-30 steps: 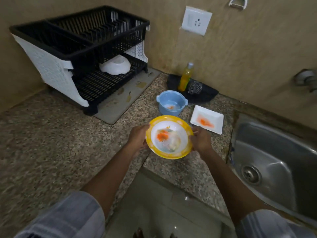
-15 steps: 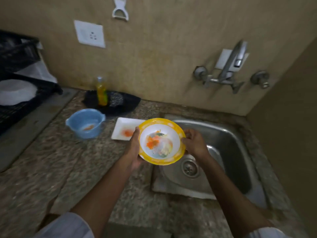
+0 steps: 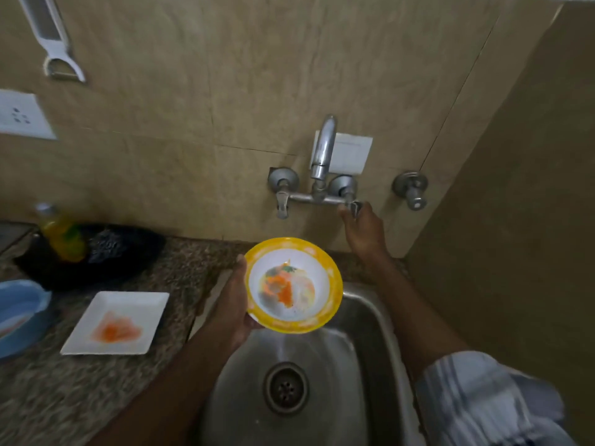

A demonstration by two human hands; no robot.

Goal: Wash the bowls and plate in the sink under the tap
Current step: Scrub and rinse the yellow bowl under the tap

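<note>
The left hand (image 3: 233,304) is gripping the yellow bowl (image 3: 293,284) over the sink (image 3: 370,320), below the spout (image 3: 323,146); the right hand (image 3: 363,228) is pinching the tap's right handle (image 3: 354,207).

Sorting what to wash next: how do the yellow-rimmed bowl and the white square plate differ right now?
The yellow-rimmed bowl is round and deep; the white square plate is flat with straight edges. The bowl is held tilted over the sink by the left hand; the plate lies untouched on the counter. Both are white inside and carry orange food residue.
</note>
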